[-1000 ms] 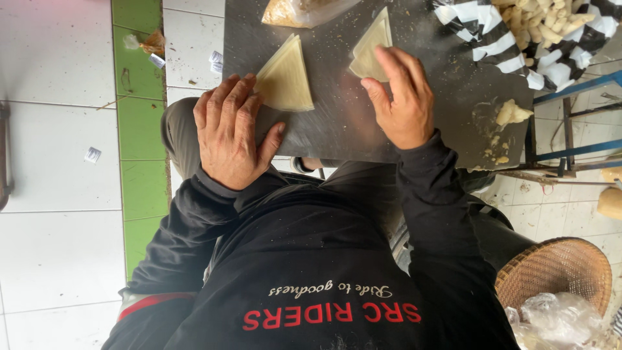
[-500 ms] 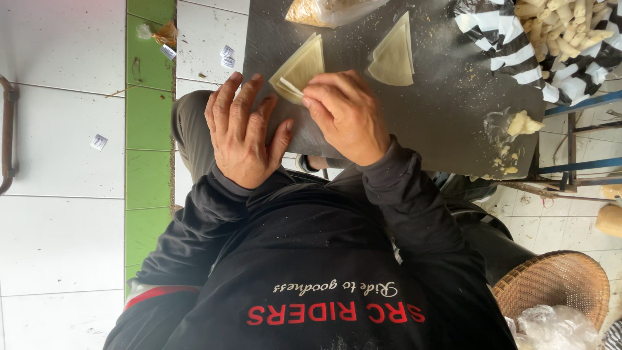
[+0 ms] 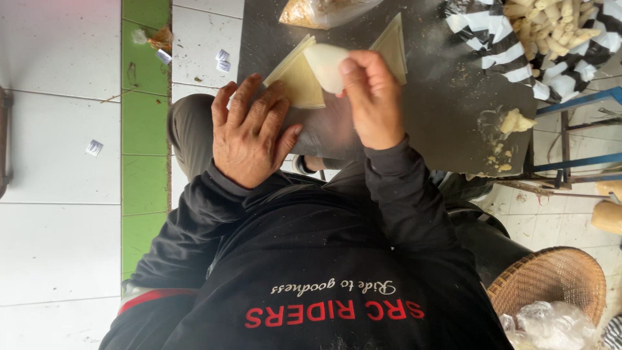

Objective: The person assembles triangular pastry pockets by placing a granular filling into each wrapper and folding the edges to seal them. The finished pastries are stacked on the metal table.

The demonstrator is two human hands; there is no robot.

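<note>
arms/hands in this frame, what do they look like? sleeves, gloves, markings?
Both hands bare: no gloves, rings or watch showing on the left hand or right hand. Long black sleeves with snug ribbed cuffs reach the wrists. A red and white stripe crosses the left upper sleeve.

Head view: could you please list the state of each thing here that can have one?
Left hand: flat, pressing on the wrapper stack.
Right hand: pinching a sheet.
Sheet: partly peeled up, curled.
Wrapper stack: triangular, flat on the board.
Second stack: lying flat, untouched.
Board: dusted with crumbs.
Bag: lying on the board; cannot tell if sealed.
Basket: holding a crumpled plastic bag.
</note>
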